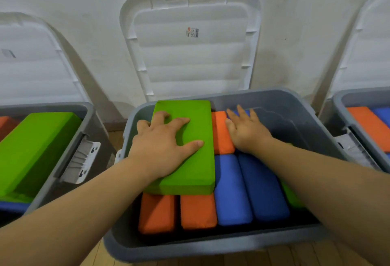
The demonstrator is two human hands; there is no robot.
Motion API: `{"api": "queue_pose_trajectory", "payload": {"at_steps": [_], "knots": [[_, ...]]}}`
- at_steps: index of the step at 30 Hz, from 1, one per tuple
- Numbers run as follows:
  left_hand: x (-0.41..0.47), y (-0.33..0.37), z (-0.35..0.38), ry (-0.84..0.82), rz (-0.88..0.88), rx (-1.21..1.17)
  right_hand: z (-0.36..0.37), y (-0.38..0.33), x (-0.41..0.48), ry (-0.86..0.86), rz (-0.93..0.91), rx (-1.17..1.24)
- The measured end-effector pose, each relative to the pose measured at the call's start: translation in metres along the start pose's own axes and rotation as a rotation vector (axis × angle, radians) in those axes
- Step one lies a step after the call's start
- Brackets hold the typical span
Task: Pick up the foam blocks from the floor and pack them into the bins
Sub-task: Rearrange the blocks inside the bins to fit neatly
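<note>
Head view: left hand [166,145] presses flat on green block [190,170], right hand [247,132] flat on orange block [220,139]; bin [211,246] looks nearly full (gap far right).

Two bare forearms reach forward from the lower corners of the view and angle in toward the centre. The left forearm [84,202] comes in from the lower left, the right forearm [329,183] from the right edge. The left hand [166,141] lies palm down and pressed flat, its fingers [179,121] spread and only lightly bent, thumb stretched out to the right. The right hand [247,132] sits slightly further forward, also palm down, its fingers [240,111] splayed and pointing away from the body. The two hands are near each other but apart, wrists in line with the forearms.
</note>
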State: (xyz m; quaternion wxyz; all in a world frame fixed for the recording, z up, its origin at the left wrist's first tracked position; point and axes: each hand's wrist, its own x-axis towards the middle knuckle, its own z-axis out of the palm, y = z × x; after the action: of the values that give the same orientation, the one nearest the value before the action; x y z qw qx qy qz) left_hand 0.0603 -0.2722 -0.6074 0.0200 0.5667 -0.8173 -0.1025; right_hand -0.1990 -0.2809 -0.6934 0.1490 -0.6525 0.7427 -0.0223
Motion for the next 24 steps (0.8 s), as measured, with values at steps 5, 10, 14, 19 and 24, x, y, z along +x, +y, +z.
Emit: {"api": "queue_pose_trajectory", "payload": {"at_steps": [5, 10, 14, 19, 24], "knots": [[0.0, -0.006, 0.003, -0.005, -0.011, -0.017, 0.011, 0.001, 0.01, 0.056, 0.094, 0.126], [0.0, -0.003, -0.001, -0.032, -0.016, -0.049, -0.006, -0.014, -0.006, 0.042, 0.11, 0.131], [-0.001, -0.01, -0.002, -0.062, -0.072, -0.179, -0.028, -0.045, -0.03, 0.047, -0.053, 0.243], [-0.007, 0.002, -0.007, 0.077, -0.068, -0.45, -0.046, -0.061, -0.057, -0.224, -0.181, 0.98], [0.003, 0.022, 0.001, 0.176, 0.177, -0.583, -0.135, -0.043, -0.088, 0.096, -0.119, 0.704]]}}
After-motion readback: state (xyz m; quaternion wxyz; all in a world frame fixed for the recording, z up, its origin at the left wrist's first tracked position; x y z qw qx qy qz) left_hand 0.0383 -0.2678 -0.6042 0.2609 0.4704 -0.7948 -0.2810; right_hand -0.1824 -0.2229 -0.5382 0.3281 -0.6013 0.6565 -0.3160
